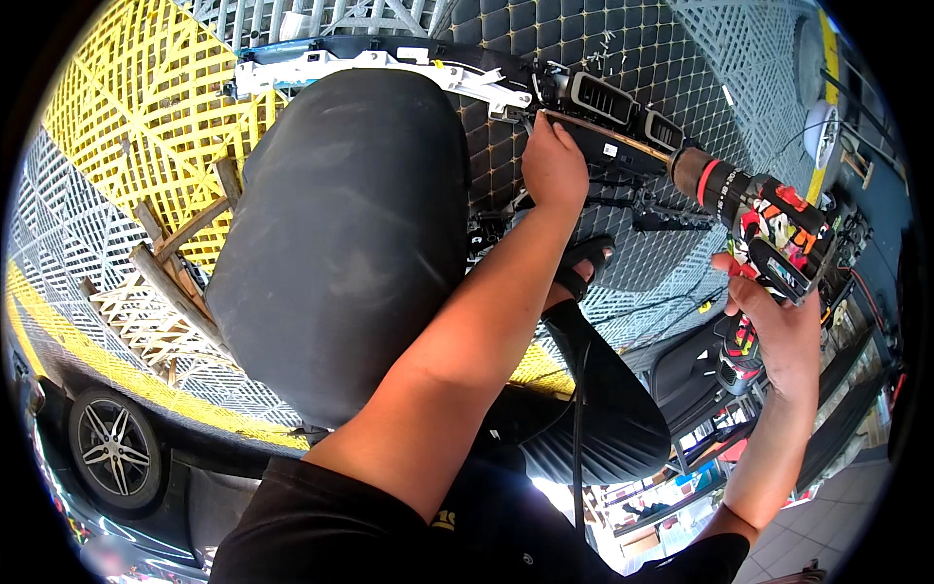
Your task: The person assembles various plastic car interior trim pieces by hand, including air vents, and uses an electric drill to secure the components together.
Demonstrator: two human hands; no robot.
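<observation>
My right hand is wrapped round the grip of a cordless drill with a colourful patterned casing. From its chuck a long thin shaft points left toward my left hand. That hand is closed by the inner end of a white bracket on a long dark car trim panel. What its fingers pinch, if anything, is hidden. Two dark air vents sit along the panel, right of my left hand.
A large rounded black form, perhaps a cushion or my raised knee, fills the left middle. Several small screws lie on the quilted mat. A wooden frame with woven strands stands left. A car wheel shows lower left.
</observation>
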